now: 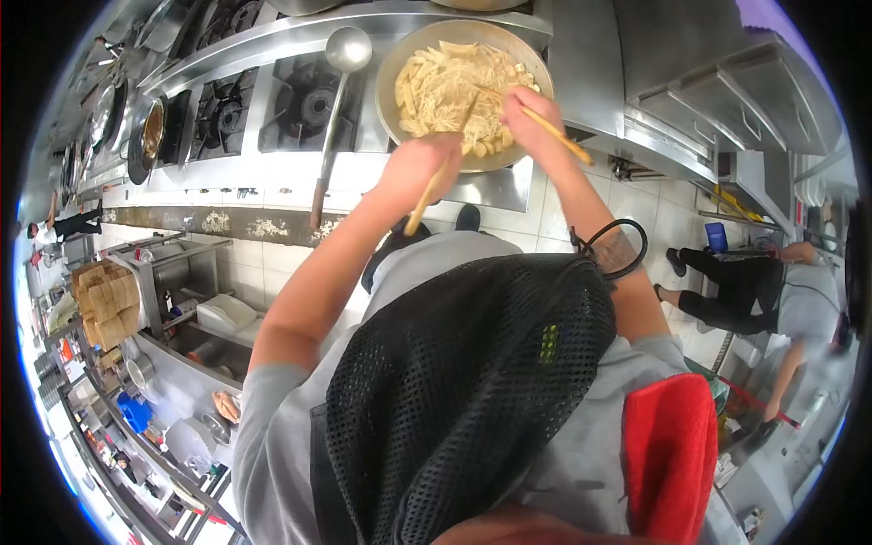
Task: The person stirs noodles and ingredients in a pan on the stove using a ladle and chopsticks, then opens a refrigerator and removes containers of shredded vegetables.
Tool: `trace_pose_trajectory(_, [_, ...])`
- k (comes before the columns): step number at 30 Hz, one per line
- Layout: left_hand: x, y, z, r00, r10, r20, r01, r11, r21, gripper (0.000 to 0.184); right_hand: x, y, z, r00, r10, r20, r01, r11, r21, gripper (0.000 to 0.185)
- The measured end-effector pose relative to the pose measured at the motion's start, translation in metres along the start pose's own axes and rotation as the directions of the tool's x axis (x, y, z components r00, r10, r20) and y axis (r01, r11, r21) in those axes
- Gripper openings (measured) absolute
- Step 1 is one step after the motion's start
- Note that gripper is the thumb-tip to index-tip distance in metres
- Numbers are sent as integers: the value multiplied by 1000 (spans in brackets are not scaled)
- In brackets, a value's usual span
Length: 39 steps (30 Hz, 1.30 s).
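Observation:
A wide pan [388,89] on the stove holds pale pasta-like pieces [439,86] with a heap of thin shreds on top. My left hand [423,167] is closed on a wooden utensil [427,195], whose far end reaches into the food. On the pan's right side, my right hand [534,115] is wrapped round another wooden utensil [572,147], its tip also in the shreds. Both tips are close together near the middle of the pan. How the two utensils end under the food is hidden.
Left of the pan lies a long-handled ladle [349,51]. Gas burners [312,104] extend leftward, with another pan [151,132] farther along. A co-worker [804,291] stands at the right; another person [56,229] is at the far left. Shelving [186,359] is behind me.

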<state>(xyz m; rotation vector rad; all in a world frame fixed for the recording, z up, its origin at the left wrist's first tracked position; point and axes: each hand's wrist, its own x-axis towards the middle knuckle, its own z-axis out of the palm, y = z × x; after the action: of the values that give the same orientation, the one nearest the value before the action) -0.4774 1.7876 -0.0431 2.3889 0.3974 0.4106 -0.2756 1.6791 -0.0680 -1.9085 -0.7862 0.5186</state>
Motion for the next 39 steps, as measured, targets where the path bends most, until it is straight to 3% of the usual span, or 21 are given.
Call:
trace_pose_trajectory(1, [9, -5, 9, 999, 40, 25, -41, 999, 17, 13, 11, 11, 12, 995, -94, -15, 95, 984, 152, 15])
trace_pose_trajectory(2, [14, -14, 13, 999, 44, 25, -44, 999, 16, 13, 20, 27, 16, 995, -95, -19, 97, 984, 151, 15])
trace_pose_trajectory(4, [17, -40, 19, 973, -122, 194, 83, 977, 198, 21, 30, 52, 16, 965, -261, -21, 253, 951, -176, 13])
trace_pose_trajectory(6, [12, -63, 11, 967, -148, 208, 91, 961, 261, 20, 28, 67, -5, 949, -310, -49, 292, 929, -229, 13])
trace_pose_trajectory(7, [6, -66, 6, 978, -160, 136, 120, 958, 262, 19, 26, 67, -13, 929, -363, -69, 331, 900, -285, 14])
trace_pose_trajectory(8, [-1, -67, 3, 982, -175, 64, 153, 953, 260, 18, 20, 67, -17, 930, -362, -64, 330, 900, -283, 14])
trace_pose_trajectory(11, [-14, -37, -6, 989, -115, 89, 95, 975, 200, 17, -7, 41, -24, 949, -310, -62, 274, 904, -329, 12])
trace_pose_trajectory(13, [-18, -21, 6, 997, 9, 79, -19, 991, 132, 14, -21, 25, -3, 994, -109, -1, 109, 991, -74, 11])
trace_pose_trajectory(14, [-14, -18, 10, 997, 10, 77, -20, 991, 135, 14, -21, 23, 2, 994, -112, -2, 111, 991, -72, 11])
trace_pose_trajectory(16, [-2, -13, 10, 968, -91, 236, 47, 981, 187, 13, -18, 32, 10, 975, -188, 115, 200, 975, -102, 13])
trace_pose_trajectory(18, [-4, -37, 14, 979, -112, 168, 73, 972, 222, 10, -14, 52, -5, 975, -190, 117, 206, 968, -143, 14])
trace_pose_trajectory(20, [-7, -49, 8, 987, -132, 93, 104, 961, 256, 10, -10, 63, -24, 989, -147, 14, 146, 959, -242, 14])
trace_pose_trajectory(21, [-12, -47, 4, 989, -122, 81, 98, 963, 249, 10, -11, 67, -33, 969, -249, 1, 235, 915, -329, 13])
trace_pose_trajectory(23, [-19, -34, -3, 992, -107, 71, 87, 966, 243, 10, -27, 39, -44, 979, -201, 19, 197, 925, -324, 13])
trace_pose_trajectory(25, [-23, -9, -5, 999, -8, 48, 5, 997, 75, 10, -39, 21, -40, 988, -149, 39, 153, 935, -321, 12])
trace_pose_trajectory(27, [-17, 7, 1, 995, 5, 100, -12, 998, 64, 11, -46, 10, -22, 979, -116, 168, 128, 990, -61, 12])
trace_pose_trajectory(28, [-13, 10, 2, 990, 21, 141, -29, 998, 58, 12, -41, 19, -20, 979, -120, 164, 131, 990, -61, 12])
trace_pose_trajectory(30, [-9, -12, 8, 980, -33, 196, 7, 991, 136, 14, -26, 49, -15, 942, -257, 216, 293, 943, -159, 12])
trace_pose_trajectory(33, [-9, -32, 2, 972, -179, 153, 143, 964, 223, 17, -19, 60, -39, 963, -234, 134, 262, 929, -261, 14])
trace_pose_trajectory(37, [-15, 11, -17, 973, -174, 150, 141, 969, 205, 16, -33, 35, -41, 943, -306, 132, 332, 894, -301, 15])
trace_pose_trajectory(39, [-16, 21, -14, 994, -60, 92, 51, 994, 100, 15, -38, 22, -18, 939, -308, 154, 340, 900, -272, 14])
